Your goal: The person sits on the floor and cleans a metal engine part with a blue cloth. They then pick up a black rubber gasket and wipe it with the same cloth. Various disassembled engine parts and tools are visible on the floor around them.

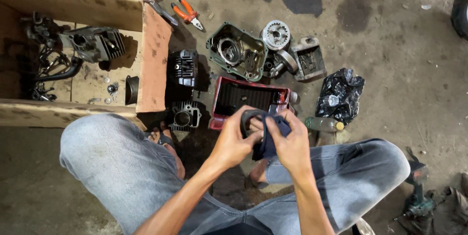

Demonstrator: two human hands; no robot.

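Note:
My left hand (234, 140) grips a dark ring-shaped engine part (248, 116) just above my knees. My right hand (291, 142) presses a dark blue rag (267, 142) against that part, fingers closed on the cloth. Both hands meet over the near edge of a red tray (218, 99) that holds dark liquid. The far side of the ring is hidden by my fingers and the rag.
A wooden crate (153, 54) at left holds a cylinder head (95, 44) and small parts. On the concrete floor lie two finned black cylinders (185, 67), a green engine cover (236, 52), a clutch assembly (276, 35), orange-handled pliers (187, 13), a black plastic bag (340, 96) and a bottle (321, 124).

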